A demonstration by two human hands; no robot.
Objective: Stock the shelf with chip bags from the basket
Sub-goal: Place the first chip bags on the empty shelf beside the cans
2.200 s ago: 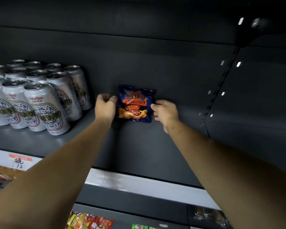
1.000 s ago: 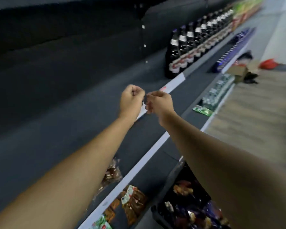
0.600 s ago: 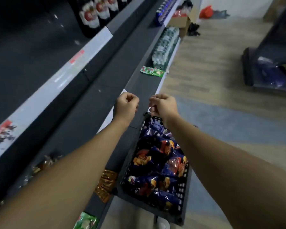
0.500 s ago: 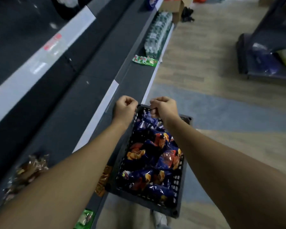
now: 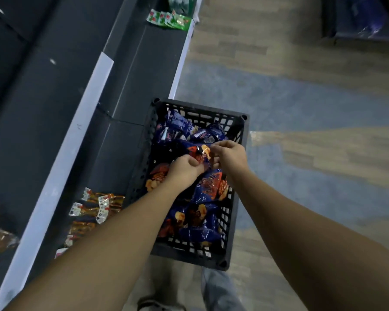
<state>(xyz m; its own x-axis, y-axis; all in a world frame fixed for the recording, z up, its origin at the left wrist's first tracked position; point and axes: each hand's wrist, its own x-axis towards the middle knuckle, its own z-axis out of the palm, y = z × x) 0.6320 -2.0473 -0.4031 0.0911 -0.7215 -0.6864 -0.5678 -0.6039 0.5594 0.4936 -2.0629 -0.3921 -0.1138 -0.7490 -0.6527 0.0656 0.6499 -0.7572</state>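
Black plastic basket [image 5: 200,107] sat on the floor, just right of the low dark shelf [image 5: 133,81], heaped with blue chip bags [image 5: 208,189]. Left hand [image 5: 184,170] and right hand [image 5: 230,157] both pinched one top bag [image 5: 199,153] between them (inside the basket, far half). Orange snack packets [image 5: 97,207] lay on the shelf, near left.

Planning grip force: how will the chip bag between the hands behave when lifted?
Probably light: the chip bag sits pinched between left hand and right hand. Its glossy, crinkled film likely crumples and slips. The chips pictured on it may crush.
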